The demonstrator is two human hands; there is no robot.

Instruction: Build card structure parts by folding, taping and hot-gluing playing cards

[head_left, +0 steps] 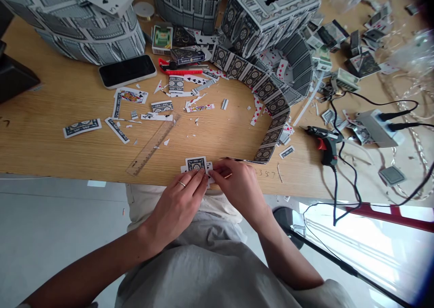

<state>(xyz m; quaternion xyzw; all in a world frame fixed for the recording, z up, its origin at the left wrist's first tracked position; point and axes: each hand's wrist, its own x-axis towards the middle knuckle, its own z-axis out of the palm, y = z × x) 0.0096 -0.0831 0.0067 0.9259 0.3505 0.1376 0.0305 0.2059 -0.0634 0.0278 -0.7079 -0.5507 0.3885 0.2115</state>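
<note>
At the table's front edge a few playing cards (196,163) lie overlapped, the top one with its dark patterned back up. My left hand (185,192) presses on them with its fingers flat and close together, a ring on one finger. My right hand (239,181) pinches the right side of the same cards between thumb and fingers. Beside my right hand ends a long curved strip of joined cards (267,100), standing on edge. A clear ruler (152,147) lies left of the cards.
Large card-built structures (91,32) and a card-covered box (271,14) stand at the back. A phone (128,71), a red cutter (181,71) and card scraps lie on the table (44,136). At right are a glue gun (327,145), cables and a power strip (379,129).
</note>
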